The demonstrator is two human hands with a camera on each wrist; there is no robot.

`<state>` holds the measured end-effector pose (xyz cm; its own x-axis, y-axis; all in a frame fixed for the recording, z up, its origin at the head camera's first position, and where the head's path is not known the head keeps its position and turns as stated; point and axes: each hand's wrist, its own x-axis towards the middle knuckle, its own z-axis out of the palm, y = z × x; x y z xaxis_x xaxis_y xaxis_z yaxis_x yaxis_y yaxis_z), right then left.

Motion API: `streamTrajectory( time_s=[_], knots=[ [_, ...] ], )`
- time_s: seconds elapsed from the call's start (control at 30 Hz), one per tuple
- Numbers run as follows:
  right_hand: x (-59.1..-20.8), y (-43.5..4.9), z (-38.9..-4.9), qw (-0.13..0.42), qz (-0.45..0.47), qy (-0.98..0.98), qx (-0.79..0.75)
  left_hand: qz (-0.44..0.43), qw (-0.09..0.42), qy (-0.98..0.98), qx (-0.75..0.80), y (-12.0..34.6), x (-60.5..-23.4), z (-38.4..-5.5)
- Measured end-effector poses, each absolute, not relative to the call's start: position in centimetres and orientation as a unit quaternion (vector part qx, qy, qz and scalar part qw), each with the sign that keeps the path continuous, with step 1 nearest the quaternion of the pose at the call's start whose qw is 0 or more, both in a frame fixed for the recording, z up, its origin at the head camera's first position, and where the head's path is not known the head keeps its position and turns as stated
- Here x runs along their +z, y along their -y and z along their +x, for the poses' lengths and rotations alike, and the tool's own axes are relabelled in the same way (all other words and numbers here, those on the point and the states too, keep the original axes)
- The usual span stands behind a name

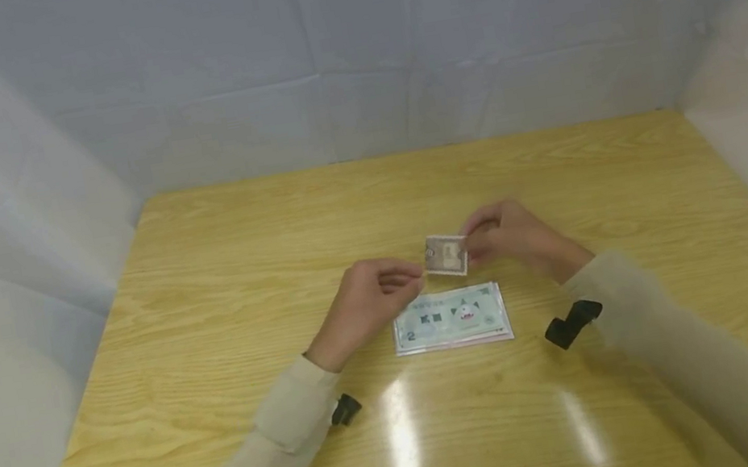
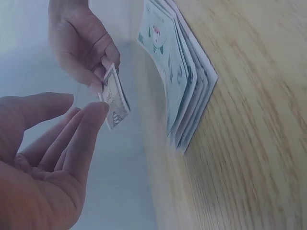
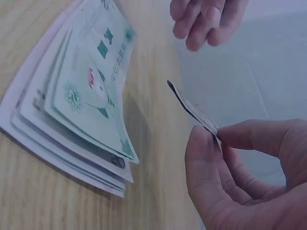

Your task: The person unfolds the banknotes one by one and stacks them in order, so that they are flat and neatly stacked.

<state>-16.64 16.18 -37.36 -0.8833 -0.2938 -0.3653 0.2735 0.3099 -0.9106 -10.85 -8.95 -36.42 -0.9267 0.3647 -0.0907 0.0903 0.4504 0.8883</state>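
Note:
Between the thumb and fingers of my right hand (image 1: 510, 239) is a small folded brown-grey banknote (image 1: 446, 255), pinched by its right end above the table. The right wrist view shows the folded note (image 3: 192, 106) almost edge-on. My left hand (image 1: 368, 300) is by the note's other end; in the left wrist view its thumb and fingers (image 2: 76, 139) are apart with nothing between them. Whether a left fingertip touches the note I cannot tell. Just below both hands lies a stack of banknotes (image 1: 450, 319), a pale green one marked 2 on top.
The stack rests on a glossy wood-grain table (image 1: 235, 239), its edges slightly fanned and curled. Pale cloth (image 1: 388, 43) hangs behind the table and along both sides. Dark straps (image 1: 574, 322) hang near the sleeves at both wrists.

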Motion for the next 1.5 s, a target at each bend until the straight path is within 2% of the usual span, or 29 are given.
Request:
streamTrajectory(
  time_s=[0.63, 1.07, 1.5],
  knots=[
    [-37.2, -14.3, -14.3, 0.292, -0.021, -0.718, -0.631, 0.176, 0.142, -0.833, 0.505, 7.5, -36.9, -10.6],
    [-36.8, -13.3, -13.4, 0.304, -0.026, -0.660, -0.686, 0.162, 0.134, -0.814, 0.542, 7.6, -37.3, -10.9],
    [-36.7, -13.1, -13.1, 0.304, 0.001, -0.659, -0.688, 0.126, 0.157, -0.789, 0.581, 8.2, -37.3, -11.1]
  ],
)
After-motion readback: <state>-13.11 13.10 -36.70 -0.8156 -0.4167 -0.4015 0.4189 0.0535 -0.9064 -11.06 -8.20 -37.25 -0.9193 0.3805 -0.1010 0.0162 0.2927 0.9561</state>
